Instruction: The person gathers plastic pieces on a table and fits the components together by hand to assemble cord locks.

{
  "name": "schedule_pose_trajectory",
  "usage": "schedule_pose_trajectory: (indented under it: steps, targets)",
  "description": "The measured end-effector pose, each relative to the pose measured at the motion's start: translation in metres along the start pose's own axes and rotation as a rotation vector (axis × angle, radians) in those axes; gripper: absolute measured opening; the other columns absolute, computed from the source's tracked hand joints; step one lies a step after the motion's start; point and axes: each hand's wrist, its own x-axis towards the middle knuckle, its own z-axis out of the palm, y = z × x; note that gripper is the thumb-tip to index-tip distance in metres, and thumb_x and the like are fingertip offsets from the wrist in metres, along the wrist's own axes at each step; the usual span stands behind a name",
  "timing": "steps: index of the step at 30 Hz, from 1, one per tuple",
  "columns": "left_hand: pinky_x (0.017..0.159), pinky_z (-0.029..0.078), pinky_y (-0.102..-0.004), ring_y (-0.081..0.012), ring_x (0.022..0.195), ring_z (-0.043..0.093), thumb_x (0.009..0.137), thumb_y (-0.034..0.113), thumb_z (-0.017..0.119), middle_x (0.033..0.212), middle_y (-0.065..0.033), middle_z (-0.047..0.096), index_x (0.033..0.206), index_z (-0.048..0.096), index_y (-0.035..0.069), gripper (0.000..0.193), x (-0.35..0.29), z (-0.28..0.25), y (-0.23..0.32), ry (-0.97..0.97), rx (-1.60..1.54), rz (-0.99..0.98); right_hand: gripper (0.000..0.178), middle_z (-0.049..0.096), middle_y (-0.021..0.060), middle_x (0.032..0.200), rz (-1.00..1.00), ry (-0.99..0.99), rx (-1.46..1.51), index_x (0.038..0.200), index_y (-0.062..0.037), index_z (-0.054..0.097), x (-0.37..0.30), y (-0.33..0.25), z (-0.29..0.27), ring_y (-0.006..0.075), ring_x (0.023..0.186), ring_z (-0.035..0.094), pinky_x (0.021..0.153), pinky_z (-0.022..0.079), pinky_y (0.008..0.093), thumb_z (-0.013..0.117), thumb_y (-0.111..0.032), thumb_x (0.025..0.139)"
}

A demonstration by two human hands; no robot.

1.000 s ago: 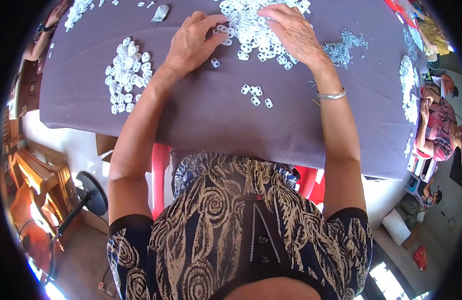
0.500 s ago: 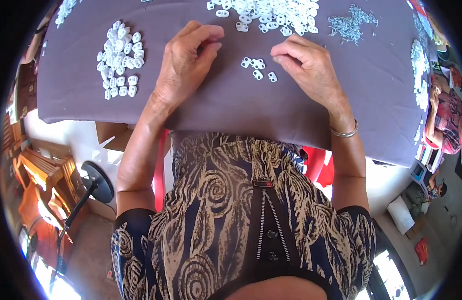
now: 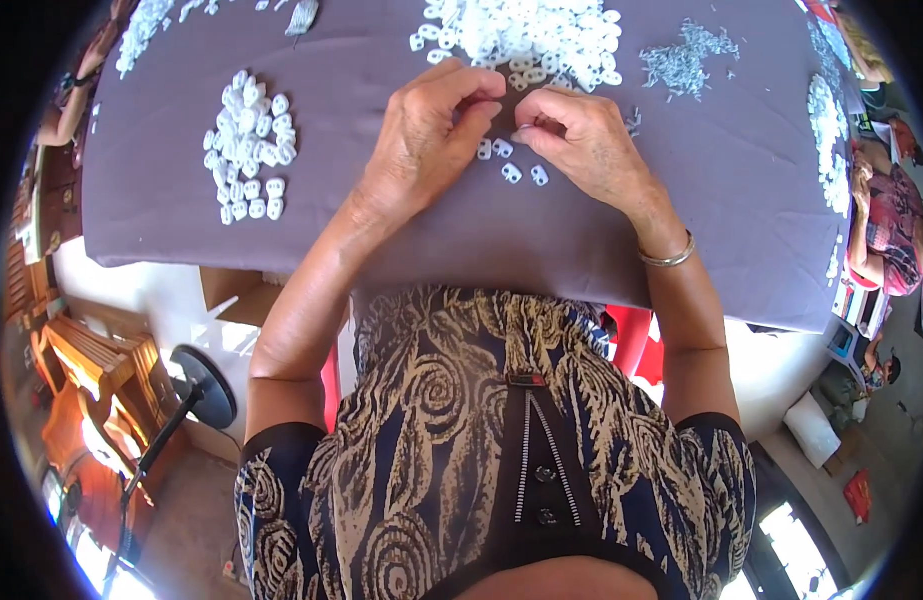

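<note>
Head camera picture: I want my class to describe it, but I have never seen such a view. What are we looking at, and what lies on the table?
A person wears a wide-angle camera on the head, looking down, so straight edges bend. Their left hand and right hand meet over a purple tablecloth, fingertips pinched together; what they pinch is too small to tell. Loose white plastic pieces lie between the hands, a sorted white pile at left, a big heap beyond, small grey bits at right.

The one camera sits on my head and looks steeply down, fisheye-wide, close over my chest and forearms. The tabletop (image 3: 181, 230) fills the upper half; floor curves along the rim on both sides.
</note>
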Motion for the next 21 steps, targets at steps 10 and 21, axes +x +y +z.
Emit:
schedule_pose_trajectory:
  steps: [10,21]
  targets:
    - [0.07,0.051,-0.0271,-0.0125,0.077,0.061,0.085,0.004,0.061,0.085,-0.0056,0.064,0.103,0.06,0.003,0.018,0.033,0.028,-0.01,-0.081,-0.236,-0.101,0.022,0.069,0.0086,0.088,0.177,0.353,0.196,0.105,-0.0079,0.062,-0.001,0.012,-0.001,0.0127,0.077,0.066,0.069,0.053,0.0271,0.063,-0.002,0.084]
    - [0.075,0.05,-0.0218,-0.0072,0.082,0.058,0.085,-0.006,0.06,0.089,-0.0027,0.062,0.119,0.052,0.003,0.036,0.033,0.043,-0.013,-0.099,-0.533,-0.109,0.053,0.05,0.0037,0.076,0.178,0.307,0.215,0.13,-0.0125,0.043,-0.007,0.007,-0.006,0.0144,0.07,0.053,0.071,0.047,0.0273,0.054,0.008,0.083]
